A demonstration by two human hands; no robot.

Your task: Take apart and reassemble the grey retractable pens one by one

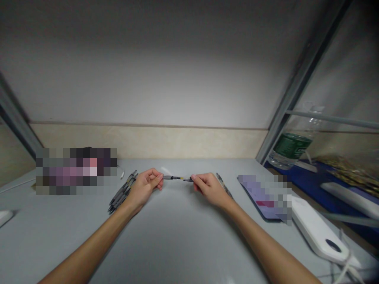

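Both hands are over the grey table (pixel 166 244), pinching opposite ends of a thin dark pen (pixel 177 178) held level between them. My left hand (pixel 148 183) is closed on its grey barrel end. At the other end, my right hand (pixel 207 185) is closed on a short dark part. A thin section with a yellowish bit shows between the two parts. Beside my left hand lies a pile of grey pens (pixel 122 193), partly covered by the hand. Another dark pen (pixel 224 185) lies just behind my right hand.
A phone (pixel 254 197) and a white device with a cable (pixel 316 232) lie at the right. A clear bottle with a green label (pixel 291 146) stands beyond the metal frame. Blurred-out items (pixel 71 171) sit at the back left; a white object (pixel 5 216) is at the left edge.
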